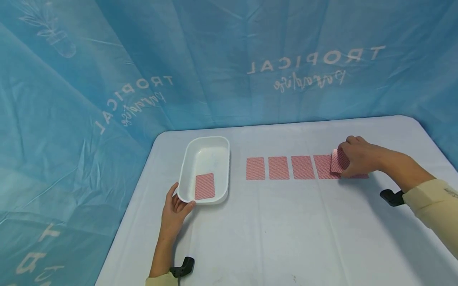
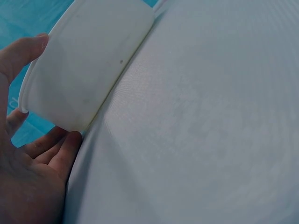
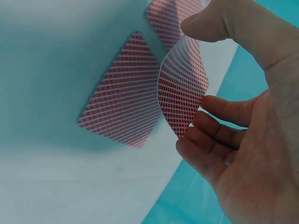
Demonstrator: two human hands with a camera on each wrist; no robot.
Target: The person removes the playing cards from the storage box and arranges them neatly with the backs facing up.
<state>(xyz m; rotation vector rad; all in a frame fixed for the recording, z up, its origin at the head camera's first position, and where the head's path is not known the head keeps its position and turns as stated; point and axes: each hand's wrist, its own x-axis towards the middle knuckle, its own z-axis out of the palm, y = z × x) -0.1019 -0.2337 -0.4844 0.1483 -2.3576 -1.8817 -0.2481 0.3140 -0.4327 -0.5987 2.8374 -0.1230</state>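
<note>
A white plastic basin (image 1: 222,190) stands on the left of the table, with one red-patterned playing card (image 1: 204,186) lying back up in it. My left hand (image 1: 173,214) grips the basin's near left corner; in the left wrist view the thumb lies on the rim and other fingertips reach the lower wall. My right hand (image 1: 363,157) pinches a playing card (image 3: 183,88) between thumb and fingers, bending it into a curve. That card overlaps the right end of a row of cards (image 1: 302,167) in the head view. The hand partly hides the rightmost card (image 1: 362,176).
A white cloth (image 1: 286,230) covers the table. Blue printed curtains (image 1: 222,79) hang behind it and along its left side. The row's leftmost card (image 1: 255,169) lies a short way right of the basin.
</note>
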